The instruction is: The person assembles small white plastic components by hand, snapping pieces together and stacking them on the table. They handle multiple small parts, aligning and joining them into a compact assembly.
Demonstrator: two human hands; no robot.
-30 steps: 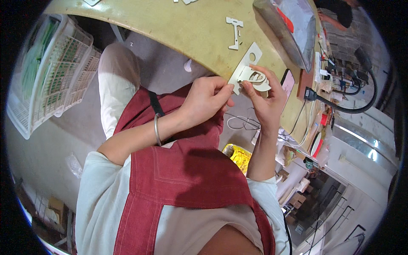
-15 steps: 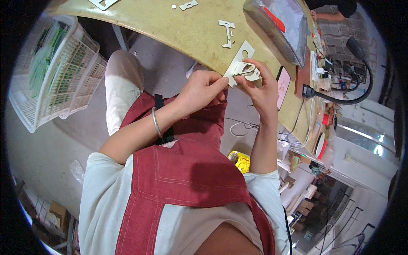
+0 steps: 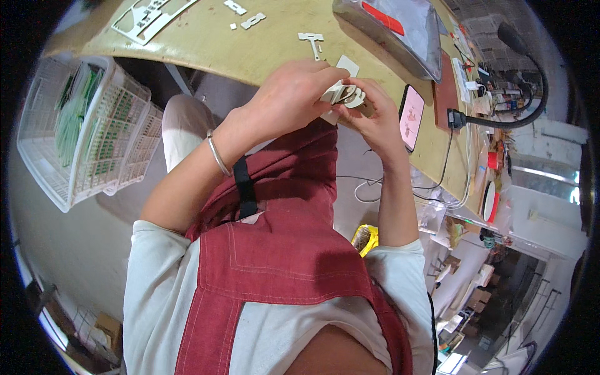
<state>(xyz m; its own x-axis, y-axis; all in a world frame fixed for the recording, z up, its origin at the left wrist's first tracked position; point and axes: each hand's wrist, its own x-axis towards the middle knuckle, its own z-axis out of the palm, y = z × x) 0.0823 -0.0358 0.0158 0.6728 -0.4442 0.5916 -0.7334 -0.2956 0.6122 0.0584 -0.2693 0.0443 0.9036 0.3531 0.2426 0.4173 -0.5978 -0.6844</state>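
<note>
My right hand point(image 3: 376, 119) is closed on a small off-white assembly of curved, slotted flat pieces point(image 3: 354, 96) just above the near table edge. From the other side, my left hand point(image 3: 290, 97) pinches the same assembly, its fingers and thumb meeting at the left part. Behind and below both hands is a flat white plate point(image 3: 346, 65); its middle is hidden, and I cannot tell whether it is held or lies on the table. A T-shaped white piece point(image 3: 310, 42) lies just beyond my left fingers, with a tiny sliver beside it.
The yellowish table point(image 3: 200, 44) carries a cut-out white sheet point(image 3: 150, 17), small notched pieces point(image 3: 253, 21), a plastic-lined tray point(image 3: 409, 53) with a red item point(image 3: 382, 17), and a phone point(image 3: 410, 119). A gooseneck lamp point(image 3: 545, 94) stands right. White baskets point(image 3: 94, 137) stand left.
My left hand has moved from the flat plate's corner up to the curved assembly. The view has shifted, showing more of the cut-out sheet at the far left.
</note>
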